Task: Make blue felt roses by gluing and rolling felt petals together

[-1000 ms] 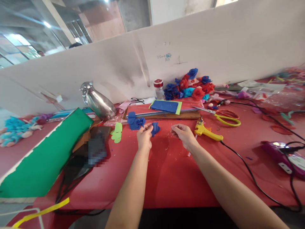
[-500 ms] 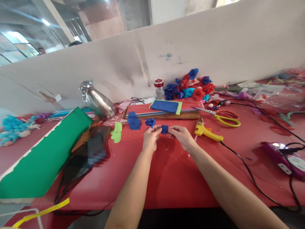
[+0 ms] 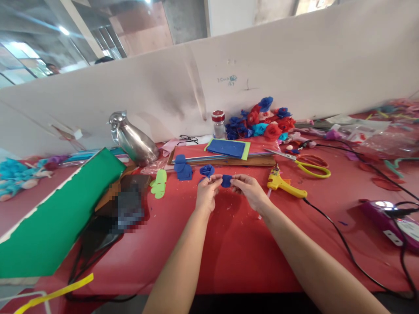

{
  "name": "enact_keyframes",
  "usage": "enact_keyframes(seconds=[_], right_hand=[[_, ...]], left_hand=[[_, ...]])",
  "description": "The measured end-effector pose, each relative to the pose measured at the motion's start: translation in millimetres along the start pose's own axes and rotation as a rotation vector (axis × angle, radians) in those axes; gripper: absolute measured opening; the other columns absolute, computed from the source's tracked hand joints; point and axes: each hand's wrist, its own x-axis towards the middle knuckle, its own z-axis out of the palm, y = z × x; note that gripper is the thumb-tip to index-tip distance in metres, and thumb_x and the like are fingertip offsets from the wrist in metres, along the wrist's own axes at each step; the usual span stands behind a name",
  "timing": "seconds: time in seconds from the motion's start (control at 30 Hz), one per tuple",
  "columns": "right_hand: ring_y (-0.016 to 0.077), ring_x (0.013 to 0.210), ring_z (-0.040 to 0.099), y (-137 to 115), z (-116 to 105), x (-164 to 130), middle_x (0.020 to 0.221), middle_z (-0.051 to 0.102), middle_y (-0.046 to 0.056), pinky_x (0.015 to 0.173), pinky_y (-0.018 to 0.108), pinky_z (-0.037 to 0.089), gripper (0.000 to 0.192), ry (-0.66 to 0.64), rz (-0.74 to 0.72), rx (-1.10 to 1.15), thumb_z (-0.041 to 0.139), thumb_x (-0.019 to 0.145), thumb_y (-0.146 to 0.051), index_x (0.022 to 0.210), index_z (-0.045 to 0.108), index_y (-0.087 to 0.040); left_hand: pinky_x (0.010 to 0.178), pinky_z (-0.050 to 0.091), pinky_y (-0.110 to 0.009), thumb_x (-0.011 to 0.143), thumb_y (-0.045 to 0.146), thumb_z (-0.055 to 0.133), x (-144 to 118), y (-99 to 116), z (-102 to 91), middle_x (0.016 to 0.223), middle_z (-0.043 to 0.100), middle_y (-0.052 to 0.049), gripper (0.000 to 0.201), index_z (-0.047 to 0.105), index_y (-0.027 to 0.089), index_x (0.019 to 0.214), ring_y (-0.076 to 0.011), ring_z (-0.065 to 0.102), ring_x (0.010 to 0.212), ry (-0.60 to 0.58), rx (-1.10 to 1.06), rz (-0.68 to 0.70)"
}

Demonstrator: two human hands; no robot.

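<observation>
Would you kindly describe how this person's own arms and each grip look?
The left forearm and right forearm are bare, with no sleeve in view, tapering to wrists with no watch or bracelet visible. The left grip and right grip are ungloved hands; any rings are too small to make out.

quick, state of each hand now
Left hand: closed, pinching a small blue piece; can't tell if it also grips the blue rosette.
Right hand: closed, pinching that piece's other edge.

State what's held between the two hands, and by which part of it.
A small blue piece, pinched at its left edge by the left hand, its right edge by the right hand.
</observation>
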Motion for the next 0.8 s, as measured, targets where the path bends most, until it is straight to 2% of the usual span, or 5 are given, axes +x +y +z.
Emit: enact_keyframes(seconds=[0.17,0.37,0.47,0.6,0.8], right_hand=[[0.0095,0.05,0.049,-0.1,0.1,-0.6,0.05,0.057,-0.003,0.054,0.024,0.039,0.025,-0.013,-0.022,-0.042,0.072,0.055,-0.039,0.064,0.064,-0.017],[0.0108,0.052,0.052,0.6,-0.2,0.5,0.056,0.06,0.0,0.055,0.025,0.041,0.025,-0.003,-0.015,-0.037,0.069,0.055,-0.039,0.067,0.064,-0.018],[0.0112,0.053,0.052,1.7,-1.3,1.1,0.059,0.061,0.0,0.055,0.026,0.042,0.023,0.088,-0.076,-0.06,0.065,0.058,-0.038,0.07,0.064,-0.018],[0.0128,0.059,0.055,2.8,-1.6,-2.3,0.068,0.064,0.001,0.058,0.026,0.043,0.017,0.295,-0.316,-0.209,0.058,0.065,-0.032,0.074,0.064,-0.019],[0.0169,0.063,0.062,5.8,6.3,-8.1,0.071,0.07,0.003,0.062,0.028,0.047,0.019,0.147,-0.282,-0.369,0.06,0.067,-0.036,0.075,0.065,-0.019]], left_hand=[[0.043,0.016,-0.019,0.054,0.018,0.076,-1.3,0.7,0.1,0.058,0.053,0.005,0.021,0.067,0.013,0.073,0.0005,0.027,0.039,-0.005,0.005,0.015],[0.042,0.016,-0.02,0.054,0.017,0.074,-2.8,3.6,1.3,0.059,0.057,0.003,0.019,0.067,0.013,0.071,0.0004,0.027,0.038,0.008,-0.001,0.018],[0.042,0.015,-0.019,0.053,0.016,0.074,-2.1,4.1,1.7,0.057,0.056,0.004,0.021,0.066,0.013,0.072,0.0005,0.025,0.038,0.013,-0.012,0.004],[0.043,0.016,-0.018,0.052,0.015,0.076,-1.8,3.6,2.5,0.055,0.056,0.005,0.025,0.066,0.012,0.074,0.0002,0.028,0.039,0.038,-0.027,-0.008],[0.041,0.017,-0.018,0.05,0.017,0.081,-6.3,2.2,7.6,0.058,0.059,0.003,0.03,0.066,0.012,0.075,0.0004,0.031,0.039,0.007,-0.021,-0.056]])
